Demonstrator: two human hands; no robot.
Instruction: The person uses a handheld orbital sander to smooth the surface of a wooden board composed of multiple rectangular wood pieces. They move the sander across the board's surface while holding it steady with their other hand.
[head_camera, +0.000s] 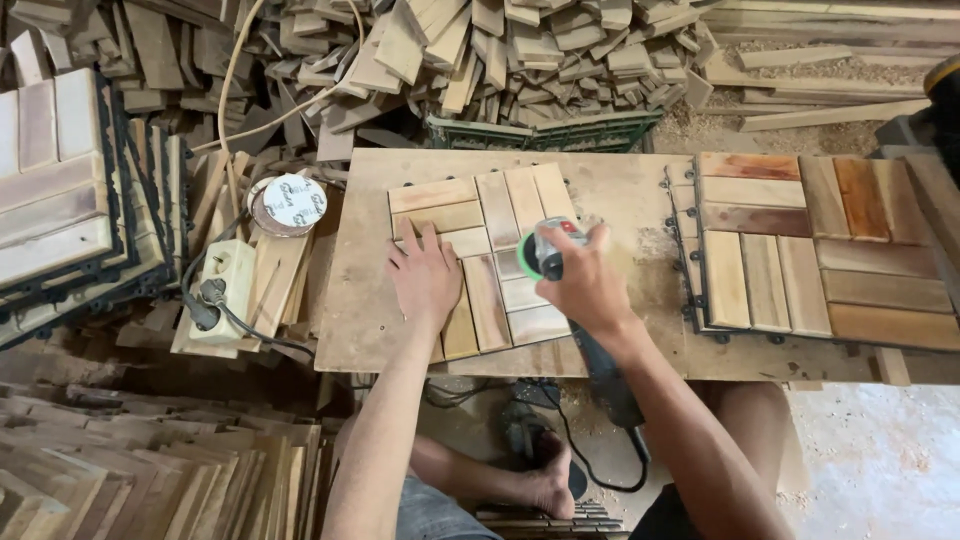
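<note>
One camera sits on my head, looking steeply down and forward, close over my left hand (425, 283) and right hand (585, 285) on the tabletop (620, 190).

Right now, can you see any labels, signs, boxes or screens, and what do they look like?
Stack of round discs: left of the board, on wood scraps; white top face with small dark print, brownish edges.
Power tool: under the right hand, on the wooden tile; green body with a small red patch, possibly a label.
No screens, signs or boxes.
</note>
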